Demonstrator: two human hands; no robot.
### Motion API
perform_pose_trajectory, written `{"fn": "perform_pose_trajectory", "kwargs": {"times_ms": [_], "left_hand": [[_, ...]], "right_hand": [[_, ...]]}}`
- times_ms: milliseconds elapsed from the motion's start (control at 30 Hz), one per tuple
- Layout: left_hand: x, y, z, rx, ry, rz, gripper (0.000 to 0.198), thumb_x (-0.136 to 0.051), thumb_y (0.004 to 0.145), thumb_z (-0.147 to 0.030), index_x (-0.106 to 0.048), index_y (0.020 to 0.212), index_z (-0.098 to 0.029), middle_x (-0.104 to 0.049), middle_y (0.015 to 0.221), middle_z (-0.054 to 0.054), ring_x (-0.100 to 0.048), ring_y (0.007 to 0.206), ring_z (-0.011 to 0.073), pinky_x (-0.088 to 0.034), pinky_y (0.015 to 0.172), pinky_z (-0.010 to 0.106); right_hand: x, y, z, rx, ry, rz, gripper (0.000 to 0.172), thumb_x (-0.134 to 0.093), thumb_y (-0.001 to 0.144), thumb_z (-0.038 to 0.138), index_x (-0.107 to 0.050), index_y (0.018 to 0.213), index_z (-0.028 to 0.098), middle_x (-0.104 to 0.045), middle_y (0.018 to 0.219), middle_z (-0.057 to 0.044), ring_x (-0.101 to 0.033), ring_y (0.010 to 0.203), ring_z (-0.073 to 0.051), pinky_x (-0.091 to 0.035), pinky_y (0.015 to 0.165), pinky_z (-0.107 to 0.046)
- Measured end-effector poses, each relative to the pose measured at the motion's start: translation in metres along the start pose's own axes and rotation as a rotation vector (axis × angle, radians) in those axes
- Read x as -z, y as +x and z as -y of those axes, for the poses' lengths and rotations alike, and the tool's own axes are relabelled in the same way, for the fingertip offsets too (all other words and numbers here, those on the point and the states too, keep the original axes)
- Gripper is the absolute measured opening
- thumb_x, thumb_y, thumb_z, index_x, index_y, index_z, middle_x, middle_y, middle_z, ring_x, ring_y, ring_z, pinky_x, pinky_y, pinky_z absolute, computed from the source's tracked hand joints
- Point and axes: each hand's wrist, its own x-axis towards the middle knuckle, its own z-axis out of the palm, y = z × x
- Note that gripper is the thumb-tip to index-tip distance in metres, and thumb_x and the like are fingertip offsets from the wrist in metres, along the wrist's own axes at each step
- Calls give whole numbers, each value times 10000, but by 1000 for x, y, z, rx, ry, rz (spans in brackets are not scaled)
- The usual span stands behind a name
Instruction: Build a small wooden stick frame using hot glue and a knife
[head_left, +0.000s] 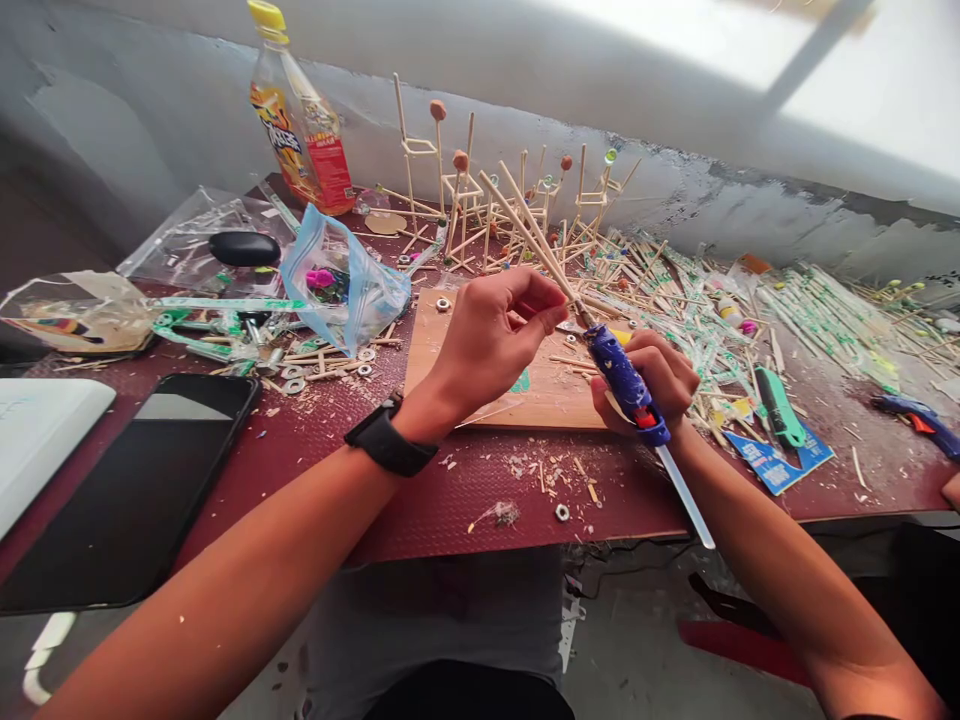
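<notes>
Pinches a few thin wooden sticks (pixel 532 240) in the left hand (pixel 491 335), fingers closed narrow around their lower ends, and slants them up and away to the left. Grips a blue glue gun (pixel 626 385) in the right hand (pixel 649 380), fingers wrapped tight around its body, nozzle set against the sticks' lower ends, with a clear glue rod jutting back past the worktop (pixel 450 500) edge. Holds both just above a wooden board (pixel 480 385) lying flat on the dark red worktop. Wears a black watch (pixel 390 440) on the left wrist. Beyond the board: upright stick frames (pixel 465 190) topped with beads. To the left: a plastic bag (pixel 345 285), an orange bottle (pixel 300 120), a black phone (pixel 127 490).
</notes>
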Motion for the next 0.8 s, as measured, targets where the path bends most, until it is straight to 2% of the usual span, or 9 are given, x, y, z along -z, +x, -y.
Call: {"fn": "perform_pose_trajectory", "kwargs": {"times_ms": [267, 500, 700, 800], "left_hand": [[0, 1, -1, -5, 12, -7, 33, -755, 928, -179, -782, 910, -183, -848, 880, 40, -766, 801, 157, -575, 655, 285], [0, 1, -2, 9, 10, -5, 30, -767, 934, -158, -785, 920, -178, -846, 887, 34, -769, 810, 152, -577, 662, 277], [-1, 1, 1, 30, -38, -8, 26, -782, 927, -161, -779, 942, -182, -837, 897, 43, -782, 826, 168, -603, 663, 296], [-2, 1, 2, 47, -97, -14, 39, -791, 910, -158, -783, 935, -186, -837, 895, 42, -786, 821, 168, -627, 672, 301]], "right_hand": [[-1, -3, 0, -17, -91, 1, 250, -716, 904, 324, -468, 868, 306, -539, 671, 30, -502, 531, -165, -412, 475, -340], [-2, 1, -2, 16, -17, -17, 293, -738, 814, 221, -458, 862, 289, -456, 705, 54, -409, 553, -132, -330, 498, -310], [-5, 0, -5, 8, -70, -54, 267, -703, 868, 310, -443, 813, 293, -487, 656, 48, -450, 525, -139, -362, 481, -313], [-3, 0, -4, 23, -79, -49, 263, -703, 855, 291, -441, 834, 294, -485, 667, 47, -451, 523, -140, -365, 474, -316]]}}
